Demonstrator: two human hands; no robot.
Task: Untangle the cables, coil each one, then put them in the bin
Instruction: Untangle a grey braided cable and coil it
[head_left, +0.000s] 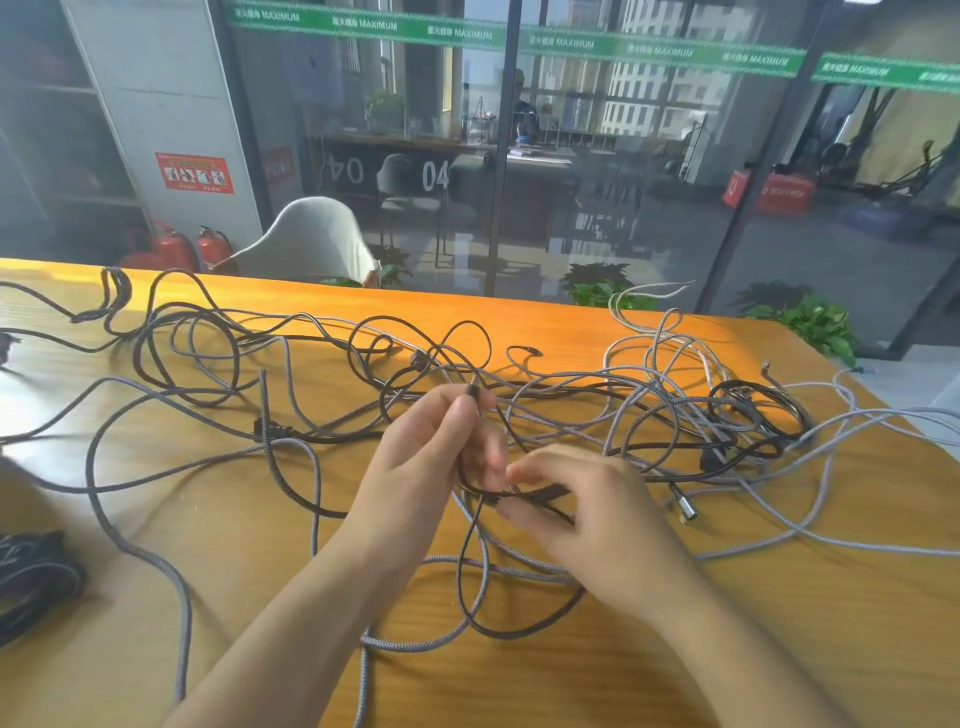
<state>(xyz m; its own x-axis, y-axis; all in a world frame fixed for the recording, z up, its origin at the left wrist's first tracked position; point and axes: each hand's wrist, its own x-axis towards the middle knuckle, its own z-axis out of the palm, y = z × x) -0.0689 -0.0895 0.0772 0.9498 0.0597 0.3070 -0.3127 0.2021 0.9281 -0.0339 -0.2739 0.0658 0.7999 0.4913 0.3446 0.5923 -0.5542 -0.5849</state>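
Left hand (441, 447) pinching thin black braided cable (470, 525) up by its plug end, right hand (587, 519) curled round its loop, grey woven cables (649, 415) sprawled over glossy wooden desk (779, 649)

Ahead of you, green strips (660, 52) across the glass wall (597, 171) repeat the word "MAXIMUM" beside small characters too blurred to read. Lower on the glass, white numerals (435, 174) read "04". A red sign (194, 173) on the pillar is illegible.
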